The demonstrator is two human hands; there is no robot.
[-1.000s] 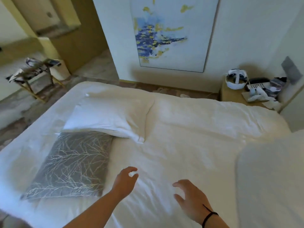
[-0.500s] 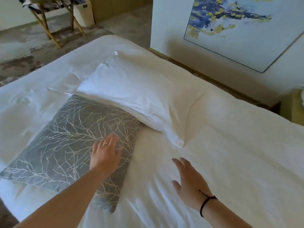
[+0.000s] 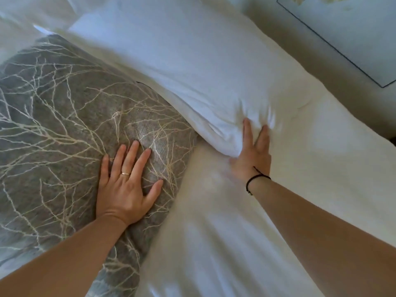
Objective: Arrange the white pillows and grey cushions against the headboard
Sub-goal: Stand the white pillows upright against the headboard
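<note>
My left hand [image 3: 126, 189] lies flat, fingers [image 3: 137, 159] spread, pressing the grey cushion [image 3: 64, 116] on the bed [image 3: 300, 189]. My right hand [image 3: 251, 155] grips the near corner of the white pillow [image 3: 192, 61], which lies beside the cushion, overlapping its far edge.

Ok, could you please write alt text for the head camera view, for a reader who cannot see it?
A person's left hand rests flat on a grey cushion with a pale branch pattern, while the right hand touches the near corner of a white pillow. Both lie on a white bed.
</note>
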